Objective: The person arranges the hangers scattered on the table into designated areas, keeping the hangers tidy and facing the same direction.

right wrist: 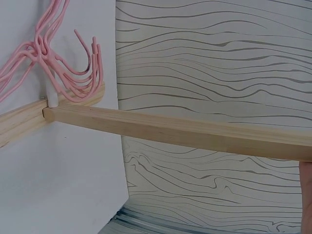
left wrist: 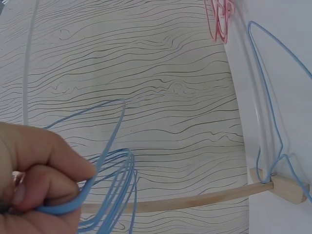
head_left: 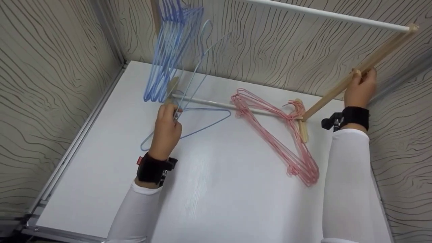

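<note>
My left hand grips the lower part of a light blue hanger, whose hook points up below the rack's white top rod. In the left wrist view, curled fingers and thumb pinch this hanger's blue wire. My right hand holds the rack's slanting wooden post partway up; only an edge of this hand shows in the right wrist view. Just beyond the left hand, another blue hanger lies on the white table. Several blue hangers hang in a bunch at the rack's left end.
A bunch of pink hangers lies on the table, overlapping the rack's low white rod near its right wooden foot. The white top rod spans above. Wood-patterned walls enclose the back and sides.
</note>
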The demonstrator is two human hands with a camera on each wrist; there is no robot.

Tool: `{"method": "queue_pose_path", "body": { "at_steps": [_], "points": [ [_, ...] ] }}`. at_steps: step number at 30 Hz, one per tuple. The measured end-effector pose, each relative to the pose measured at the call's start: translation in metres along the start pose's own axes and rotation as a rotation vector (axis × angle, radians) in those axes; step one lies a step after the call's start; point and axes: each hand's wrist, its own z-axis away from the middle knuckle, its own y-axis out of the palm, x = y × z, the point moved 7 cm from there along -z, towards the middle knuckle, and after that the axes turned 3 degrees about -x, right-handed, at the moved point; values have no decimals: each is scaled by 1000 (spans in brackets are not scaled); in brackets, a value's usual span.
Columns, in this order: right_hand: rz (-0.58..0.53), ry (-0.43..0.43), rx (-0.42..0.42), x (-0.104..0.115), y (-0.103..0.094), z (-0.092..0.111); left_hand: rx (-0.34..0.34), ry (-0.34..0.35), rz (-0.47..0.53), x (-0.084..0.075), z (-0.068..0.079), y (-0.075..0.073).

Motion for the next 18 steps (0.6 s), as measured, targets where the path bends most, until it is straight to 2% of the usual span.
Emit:
{"method": "queue_pose_path", "body": {
  "at_steps": [8, 12, 18],
  "points": [
    [10, 5, -10, -5, -2, -2, -44, 44, -22, -16, -14, -11],
    [27, -36, -37, -4, -4, -4, -65, 83, -40, -24, -20, -16],
    [17, -40, -21, -2, -1, -5, -87, 84, -40, -30, -31, -22]
  ]
}}
